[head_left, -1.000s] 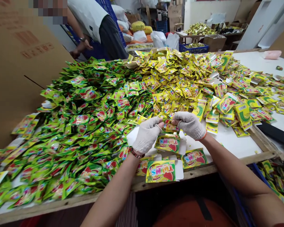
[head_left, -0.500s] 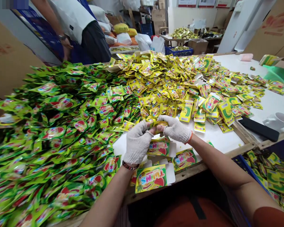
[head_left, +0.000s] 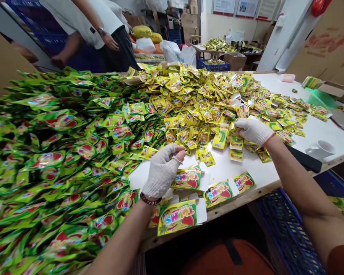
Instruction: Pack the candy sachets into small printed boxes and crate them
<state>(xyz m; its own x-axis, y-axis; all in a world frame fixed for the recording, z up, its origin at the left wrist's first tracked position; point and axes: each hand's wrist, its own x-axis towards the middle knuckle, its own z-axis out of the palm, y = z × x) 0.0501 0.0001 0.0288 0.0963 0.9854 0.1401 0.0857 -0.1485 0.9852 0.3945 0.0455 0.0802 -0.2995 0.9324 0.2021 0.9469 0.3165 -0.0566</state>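
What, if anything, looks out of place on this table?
A white mug and a flat black phone-like object sit near the edge of the white-topped table, looking odd beside heaped small yellow packets, as they seem personal items.

Two gloved hands (head_left: 162, 172) (head_left: 253, 131), one mug (head_left: 324, 151), one bracelet (head_left: 150, 199); TWINS boxes (head_left: 176, 217) at least four, overlapped; sachets (head_left: 86, 150) uncountable

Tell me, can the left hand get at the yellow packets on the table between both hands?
Probably yes: the left hand is close by with nothing showing in it, and white table fills the gap to the packets. The boxes lie on the near side, seemingly out of the way.
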